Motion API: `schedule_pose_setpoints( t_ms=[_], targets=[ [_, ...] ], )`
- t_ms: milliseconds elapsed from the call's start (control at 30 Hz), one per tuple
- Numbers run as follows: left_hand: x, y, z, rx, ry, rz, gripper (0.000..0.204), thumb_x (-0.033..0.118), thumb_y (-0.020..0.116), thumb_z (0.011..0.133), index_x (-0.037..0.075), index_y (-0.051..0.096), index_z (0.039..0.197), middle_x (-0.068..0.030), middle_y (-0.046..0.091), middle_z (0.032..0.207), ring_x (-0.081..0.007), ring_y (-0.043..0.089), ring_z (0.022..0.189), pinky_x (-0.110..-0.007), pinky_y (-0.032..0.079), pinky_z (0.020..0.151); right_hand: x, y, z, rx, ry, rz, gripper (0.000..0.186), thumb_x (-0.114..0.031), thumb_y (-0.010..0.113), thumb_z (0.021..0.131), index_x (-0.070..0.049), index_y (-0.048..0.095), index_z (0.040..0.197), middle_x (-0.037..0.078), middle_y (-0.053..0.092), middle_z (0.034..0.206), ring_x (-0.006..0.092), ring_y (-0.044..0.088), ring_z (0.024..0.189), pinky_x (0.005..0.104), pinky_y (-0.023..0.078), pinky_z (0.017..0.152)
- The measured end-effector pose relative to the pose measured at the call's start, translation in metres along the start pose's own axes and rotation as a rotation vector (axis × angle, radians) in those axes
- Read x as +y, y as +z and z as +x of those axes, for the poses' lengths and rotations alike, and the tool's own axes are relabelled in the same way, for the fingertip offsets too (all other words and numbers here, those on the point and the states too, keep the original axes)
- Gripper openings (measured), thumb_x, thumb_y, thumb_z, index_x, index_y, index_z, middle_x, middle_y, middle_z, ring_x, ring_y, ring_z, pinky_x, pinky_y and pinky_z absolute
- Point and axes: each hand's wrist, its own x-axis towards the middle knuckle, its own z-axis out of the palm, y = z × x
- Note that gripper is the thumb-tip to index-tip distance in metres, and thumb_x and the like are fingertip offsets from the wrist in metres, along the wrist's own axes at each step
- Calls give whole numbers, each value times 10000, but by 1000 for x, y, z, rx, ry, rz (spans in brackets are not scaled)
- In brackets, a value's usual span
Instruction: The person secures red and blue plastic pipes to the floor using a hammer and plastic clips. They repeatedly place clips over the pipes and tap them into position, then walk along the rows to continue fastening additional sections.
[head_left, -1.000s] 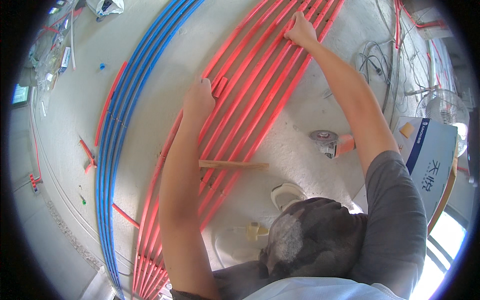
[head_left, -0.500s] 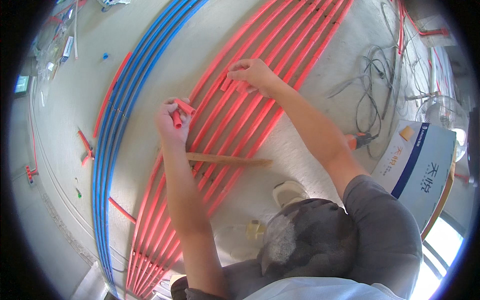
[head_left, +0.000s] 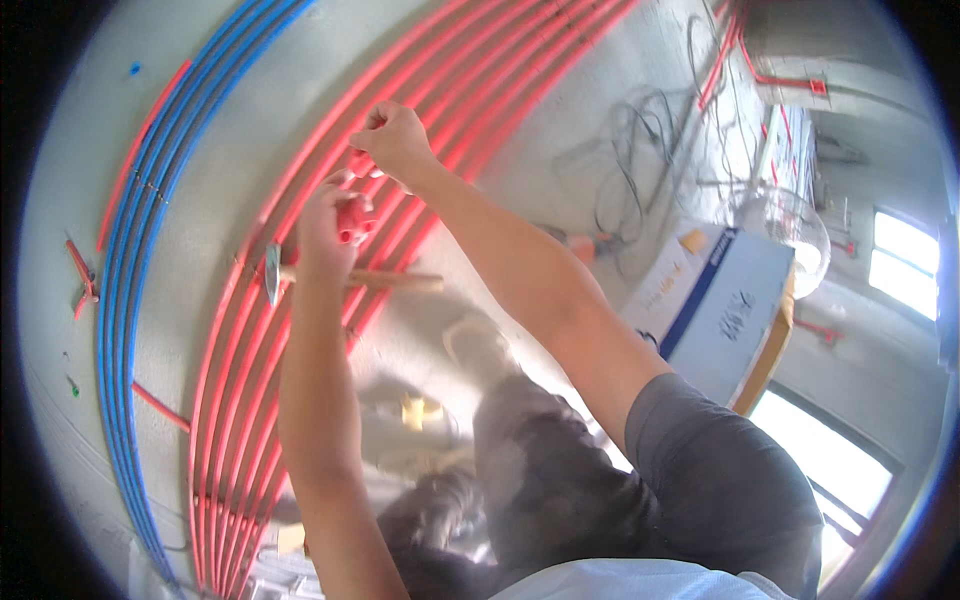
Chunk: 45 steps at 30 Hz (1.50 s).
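My left hand [head_left: 335, 215] is wrapped around short red pipe pieces [head_left: 352, 220], their open ends showing near the fingertips. Just above it, my right hand [head_left: 390, 142] has its fingers curled on a short red pipe piece [head_left: 362, 165]; blur hides part of the grip. Both hands are over a long bundle of parallel red pipes [head_left: 470, 60] on the grey floor. A wooden-handled hammer [head_left: 410, 280], with its metal head left of my left forearm, lies across these pipes below my hands. My forearms hide some of the pipes.
Blue pipes [head_left: 150, 185] curve along the left, beside a red branched fitting [head_left: 82, 285]. At right are tangled grey cables [head_left: 630, 135], an orange tool [head_left: 580, 247], a large cardboard box [head_left: 730, 310] and a fan [head_left: 800, 240]. My legs [head_left: 540, 470] are below.
The view has swung rightward, showing more wall and windows. My hands have left the pipes and drawn together, the right moving down-left, the left now holding pieces. The hammer head has come into sight.
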Motion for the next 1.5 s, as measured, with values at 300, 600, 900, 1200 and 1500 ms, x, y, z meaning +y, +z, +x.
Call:
schedule_pose_setpoints(
  t_ms=[300, 600, 900, 1200, 1500],
  targets=[
    [32, 140, -203, 24, -197, 86, 340, 249, 553, 1088, 1, 630, 1307, -128, 702, 945, -191, 682, 870, -290, 559, 599, -115, -111, -204, -502, 255, 306, 251, -263, 769, 962, -49, 657, 1029, 66, 711, 958, 156, 691, 827, 359, 568, 603],
    [86, 435, -202, -66, -140, 471, 480, 332, 528, 1124, 34, 504, 1499, -70, 626, 1333, -171, 626, 1205, -334, 532, 977, -322, -193, -230, 398, 318, -59, 235, -207, 528, 1057, -99, 650, 1226, 163, 672, 1190, 370, 650, 1158, 463, 509, 968],
    [174, 548, -101, -53, -130, 422, 470, 142, 588, 1084, -10, 477, 1514, -124, 609, 1415, -209, 647, 1247, -333, 565, 1003, -391, -237, -86, 629, 104, 250, 263, -241, 566, 1074, -64, 504, 1258, 159, 612, 1148, 283, 623, 1010, 419, 503, 938],
    [256, 704, 49, 138, -404, 486, 434, -34, 708, 880, 27, 572, 1289, -126, 691, 1047, -203, 704, 801, -306, 603, 666, -484, -357, 59, 709, 278, 991, 167, -54, 608, 974, -46, 566, 1135, 68, 589, 943, 142, 599, 758, 334, 544, 615],
    [274, 851, 223, -113, -564, 10, 542, -138, 691, 790, 53, 613, 1290, -154, 645, 1108, -283, 660, 946, -381, 586, 848, -500, -601, 187, 423, 162, 1591, 158, -215, 700, 1002, -139, 587, 923, 10, 615, 874, 167, 627, 849, 324, 505, 625]
  ],
)
